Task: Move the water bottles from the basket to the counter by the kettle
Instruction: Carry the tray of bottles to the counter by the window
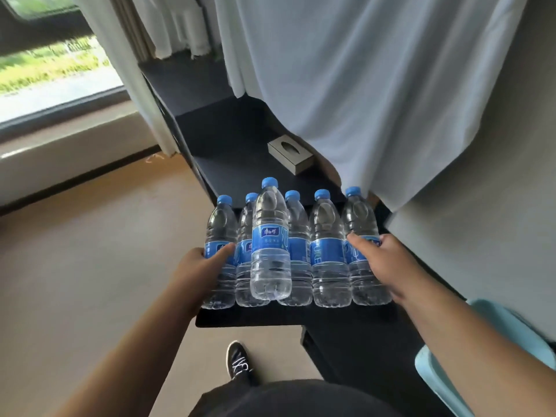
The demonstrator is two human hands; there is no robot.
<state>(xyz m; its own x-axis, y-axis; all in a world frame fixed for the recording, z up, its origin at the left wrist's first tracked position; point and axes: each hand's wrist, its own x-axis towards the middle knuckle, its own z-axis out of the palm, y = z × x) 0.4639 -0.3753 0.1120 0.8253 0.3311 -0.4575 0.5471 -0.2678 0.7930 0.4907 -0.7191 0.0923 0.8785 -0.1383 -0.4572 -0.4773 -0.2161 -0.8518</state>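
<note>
Dark counter: six upright water bottles between both hands.

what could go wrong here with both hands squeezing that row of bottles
The left hand and right hand press only on the end bottles of the row of water bottles, so the middle ones could slip or buckle out. The front bottle stands out of line and may topple. The row sits near the edge of the black counter, so a fallen bottle could roll off.

both arms out fwd, left hand & right hand cupped inward, fingers curled round smth.
</note>
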